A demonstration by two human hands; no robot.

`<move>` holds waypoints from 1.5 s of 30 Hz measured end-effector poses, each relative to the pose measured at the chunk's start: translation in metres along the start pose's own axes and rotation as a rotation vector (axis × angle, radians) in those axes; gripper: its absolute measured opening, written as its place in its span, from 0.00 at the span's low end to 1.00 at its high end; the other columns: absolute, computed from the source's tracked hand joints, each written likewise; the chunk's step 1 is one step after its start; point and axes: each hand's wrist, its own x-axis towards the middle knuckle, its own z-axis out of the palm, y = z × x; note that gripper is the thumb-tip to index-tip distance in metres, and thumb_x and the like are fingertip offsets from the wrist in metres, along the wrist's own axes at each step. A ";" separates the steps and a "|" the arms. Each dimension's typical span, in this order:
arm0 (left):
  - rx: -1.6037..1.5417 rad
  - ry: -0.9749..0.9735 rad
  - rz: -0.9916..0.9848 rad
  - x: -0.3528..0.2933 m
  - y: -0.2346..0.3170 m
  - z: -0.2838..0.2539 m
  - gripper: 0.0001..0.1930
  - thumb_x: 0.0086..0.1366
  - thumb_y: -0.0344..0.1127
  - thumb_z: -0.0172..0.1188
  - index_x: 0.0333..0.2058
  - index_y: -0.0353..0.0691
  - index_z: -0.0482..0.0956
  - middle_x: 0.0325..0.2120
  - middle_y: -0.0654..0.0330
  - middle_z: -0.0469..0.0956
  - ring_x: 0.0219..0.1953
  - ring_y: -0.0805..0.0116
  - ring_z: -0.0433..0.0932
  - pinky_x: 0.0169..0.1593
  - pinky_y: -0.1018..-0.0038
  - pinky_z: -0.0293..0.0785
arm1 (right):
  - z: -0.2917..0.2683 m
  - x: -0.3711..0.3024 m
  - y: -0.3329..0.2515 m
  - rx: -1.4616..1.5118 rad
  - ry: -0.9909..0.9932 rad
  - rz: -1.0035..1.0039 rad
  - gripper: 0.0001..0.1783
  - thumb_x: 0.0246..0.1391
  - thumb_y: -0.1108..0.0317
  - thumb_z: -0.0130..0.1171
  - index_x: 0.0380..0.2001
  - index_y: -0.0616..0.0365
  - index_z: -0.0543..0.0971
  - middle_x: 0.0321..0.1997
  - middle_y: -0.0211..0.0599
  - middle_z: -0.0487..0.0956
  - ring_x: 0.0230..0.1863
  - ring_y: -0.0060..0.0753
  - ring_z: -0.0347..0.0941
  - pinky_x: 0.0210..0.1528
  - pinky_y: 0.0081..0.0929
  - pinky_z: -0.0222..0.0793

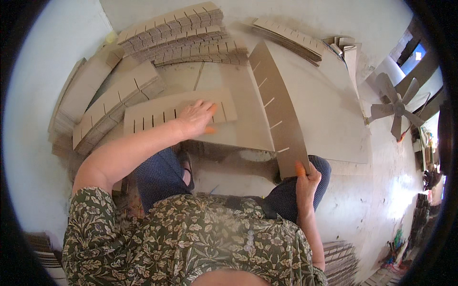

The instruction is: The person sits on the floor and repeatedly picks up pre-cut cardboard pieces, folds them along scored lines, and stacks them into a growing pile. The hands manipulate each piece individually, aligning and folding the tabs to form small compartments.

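Right now the left hand (196,118) lies flat, fingers spread and released, pressing on a slotted cardboard strip (157,113) that rests on a flat sheet (238,109) just beyond the knees. The right hand (307,180) pinches the near end of a second slotted strip (279,119), fingers clenched around its edge, and that strip runs from the right knee toward the far stacks, standing on edge and leaning slightly. Risks, as I judge them: the long strip is held at one end only, so it could bow or crease at a slot; its slots (cut from the right edge) could snag the sheet's edge; the flat strip could skid if the palm lifts, since nothing else pins it. Stacks of slotted strips (181,35) sit far and far-left, with another pile (286,35) far-right; a loose stack could slide if bumped. Surface is a dusty pale concrete floor (334,119), and the person sits low on it. A fan (396,107) stands at right, close to the work, and draught could shift light pieces. Bright light enters from the right; clutter there is too small to tell.
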 end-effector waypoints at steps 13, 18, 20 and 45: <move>0.034 0.114 -0.210 0.042 -0.004 0.001 0.17 0.58 0.34 0.55 0.43 0.29 0.74 0.48 0.47 0.73 0.52 0.49 0.70 0.44 0.57 0.74 | -0.006 -0.004 0.003 -0.050 0.043 -0.045 0.06 0.54 0.73 0.58 0.30 0.68 0.78 0.18 0.36 0.73 0.24 0.15 0.62 0.25 0.23 0.61; 0.216 0.048 -0.229 0.066 -0.023 0.023 0.14 0.59 0.32 0.57 0.42 0.30 0.76 0.41 0.49 0.75 0.44 0.51 0.74 0.42 0.60 0.75 | -0.006 -0.003 0.008 -0.080 0.037 -0.041 0.06 0.54 0.74 0.58 0.33 0.67 0.79 0.18 0.39 0.73 0.23 0.16 0.63 0.26 0.22 0.62; 0.078 -0.029 -0.359 0.078 -0.029 0.018 0.12 0.59 0.31 0.57 0.39 0.30 0.77 0.36 0.48 0.77 0.40 0.51 0.77 0.41 0.60 0.76 | -0.008 -0.005 0.007 -0.085 0.025 -0.029 0.06 0.54 0.74 0.58 0.33 0.67 0.79 0.18 0.39 0.73 0.22 0.16 0.64 0.26 0.22 0.63; -1.025 -0.182 -0.282 0.111 0.087 -0.028 0.17 0.64 0.40 0.58 0.33 0.26 0.79 0.21 0.56 0.78 0.24 0.73 0.77 0.26 0.77 0.74 | 0.014 0.040 -0.023 -0.042 0.267 -0.330 0.04 0.52 0.76 0.60 0.31 0.65 0.78 0.16 0.42 0.72 0.20 0.15 0.62 0.23 0.20 0.62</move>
